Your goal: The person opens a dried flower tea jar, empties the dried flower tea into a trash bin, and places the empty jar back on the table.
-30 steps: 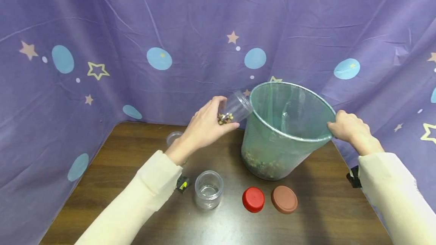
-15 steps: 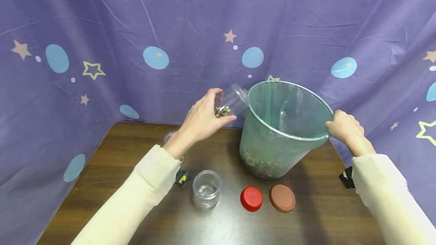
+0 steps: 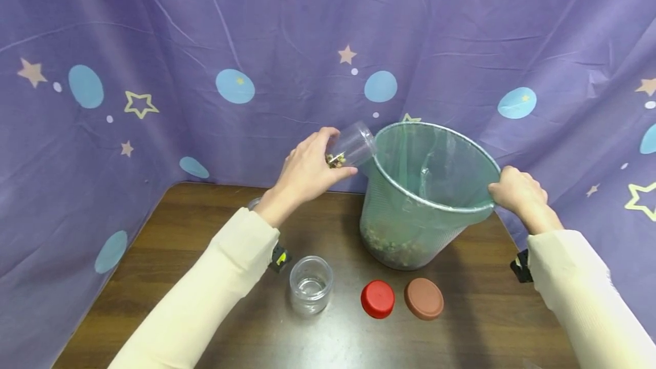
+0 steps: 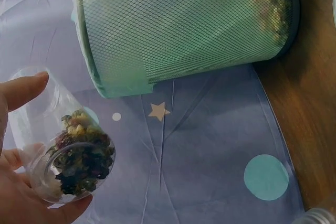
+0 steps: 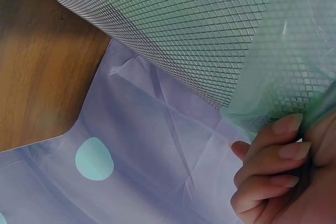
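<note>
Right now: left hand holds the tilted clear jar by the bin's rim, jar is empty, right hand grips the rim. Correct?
Not empty: the clear jar has dried plant pieces in it, gathered toward its base, as the left wrist view shows. The rest stands: left hand holds it tilted by the bin's rim, right hand grips the rim.

Head view: from above the table (image 3: 169, 244), facing forward and down toward the curtain (image 3: 307, 21); widest and farthest off, taking in the left hand (image 3: 306, 171) and right hand (image 3: 519, 191).
Left wrist view: close behind the tilted jar (image 3: 355, 144), facing the outside of the bin (image 3: 397, 209), turned so the bin lies sideways.
Right wrist view: nearest the bin, looking slantwise along its outside toward the table.
All views share: bin, table, curtain.
Head and left wrist share: tilted jar, left hand.
</note>
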A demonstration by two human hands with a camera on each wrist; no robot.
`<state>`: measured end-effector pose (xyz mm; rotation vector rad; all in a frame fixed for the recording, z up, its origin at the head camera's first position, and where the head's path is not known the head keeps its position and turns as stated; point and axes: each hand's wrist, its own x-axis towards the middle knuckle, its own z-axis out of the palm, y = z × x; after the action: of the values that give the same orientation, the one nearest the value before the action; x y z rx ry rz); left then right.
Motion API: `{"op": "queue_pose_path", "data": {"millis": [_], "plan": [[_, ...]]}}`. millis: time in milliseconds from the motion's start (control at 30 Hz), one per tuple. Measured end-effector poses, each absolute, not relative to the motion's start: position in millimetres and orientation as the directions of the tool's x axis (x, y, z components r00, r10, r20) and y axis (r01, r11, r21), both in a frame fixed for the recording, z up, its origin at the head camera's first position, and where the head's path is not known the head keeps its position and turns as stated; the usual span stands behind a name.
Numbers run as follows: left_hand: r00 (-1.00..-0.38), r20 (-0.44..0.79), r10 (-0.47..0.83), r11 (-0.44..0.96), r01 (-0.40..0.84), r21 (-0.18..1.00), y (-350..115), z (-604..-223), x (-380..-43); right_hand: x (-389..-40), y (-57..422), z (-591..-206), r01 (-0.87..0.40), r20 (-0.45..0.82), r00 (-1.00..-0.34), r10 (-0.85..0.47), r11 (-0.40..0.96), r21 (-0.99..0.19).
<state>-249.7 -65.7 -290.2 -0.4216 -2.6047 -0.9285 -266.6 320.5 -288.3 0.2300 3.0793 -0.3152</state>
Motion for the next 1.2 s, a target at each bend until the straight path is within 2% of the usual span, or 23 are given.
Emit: {"op": "queue_pose_path", "data": {"millis": [233, 733, 1200], "plan": [[-0.904, 0.395, 0.162, 0.793, 0.357, 0.494, -56.6, -287.4, -249.7, -267.4, 320.2, -287.6, 0.136, -0.054, -0.990, 0.128, 0.973, -0.187], [-0.897, 0.375, 0.234, 0.826, 0.387, 0.410, -38.0, -285.0, -255.2, -266.7, 320.6, -286.7, 0.140, -0.053, -0.990, 0.132, 0.975, -0.175], [-0.840, 0.472, 0.268, 0.864, 0.426, 0.269, -30.7, -283.8, -262.0, -266.5, 321.7, -286.6, 0.120, -0.025, -0.993, 0.117, 0.978, -0.172]]}}
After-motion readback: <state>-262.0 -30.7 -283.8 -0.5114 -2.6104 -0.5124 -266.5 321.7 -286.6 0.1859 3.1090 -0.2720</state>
